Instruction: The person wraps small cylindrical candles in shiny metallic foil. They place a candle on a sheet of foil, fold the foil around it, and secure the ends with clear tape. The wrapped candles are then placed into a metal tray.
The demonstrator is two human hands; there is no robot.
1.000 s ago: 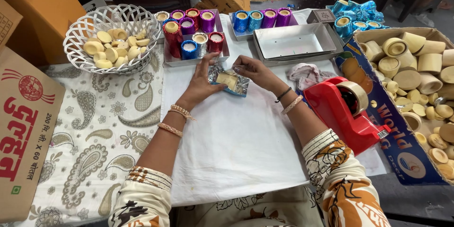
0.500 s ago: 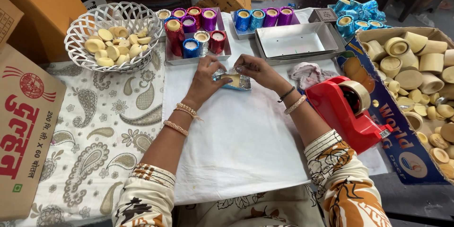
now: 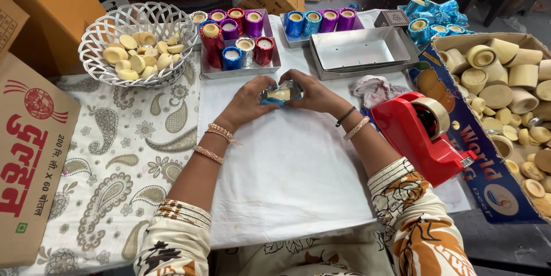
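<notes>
Both of my hands meet over the far part of a white cloth (image 3: 287, 178). My left hand (image 3: 248, 101) and my right hand (image 3: 314, 93) close from either side on a small cream candle cup half wrapped in shiny blue foil (image 3: 280, 93). The foil is pressed around the cup and only its cream top shows between my fingers. Just beyond my hands stands a metal tray (image 3: 241, 70) with several cups wrapped in red, purple, blue and silver foil.
A white woven basket (image 3: 109, 29) with cream discs sits far left. An empty metal tray (image 3: 359, 49) and a row of blue and purple wrapped cups (image 3: 319, 20) lie far right. A red tape dispenser (image 3: 419, 132) and a box of bare cups (image 3: 511, 80) stand on the right.
My hands have drawn closer together and folded the blue foil up around the cup, which earlier lay on the open foil sheet.
</notes>
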